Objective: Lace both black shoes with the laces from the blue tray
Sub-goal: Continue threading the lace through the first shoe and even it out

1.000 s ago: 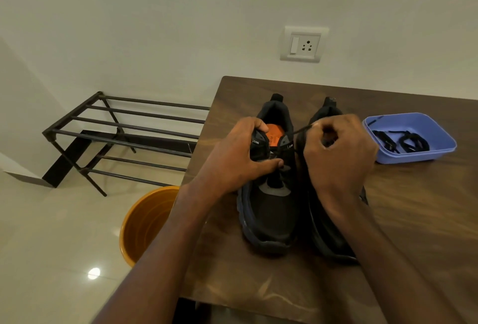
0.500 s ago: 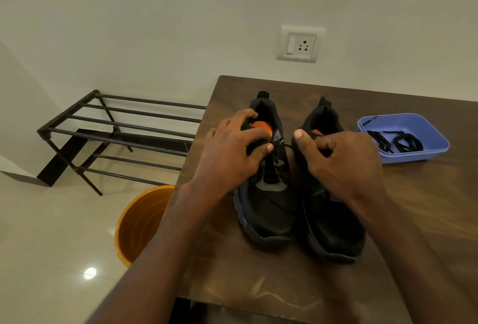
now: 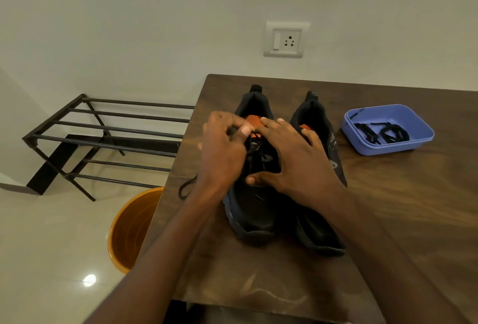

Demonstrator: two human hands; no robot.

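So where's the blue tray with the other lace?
In the head view the blue tray sits on the right side of the wooden table, just right of the right shoe, with a black lace inside.

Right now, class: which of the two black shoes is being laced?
The left shoe, farther from the blue tray. The left hand pinches its lace; the right shoe shows no lace.

The left hand (image 3: 222, 153) pinches a lace (image 3: 187, 188) at the left shoe (image 3: 252, 210); the right hand (image 3: 292, 158) lies spread across it.
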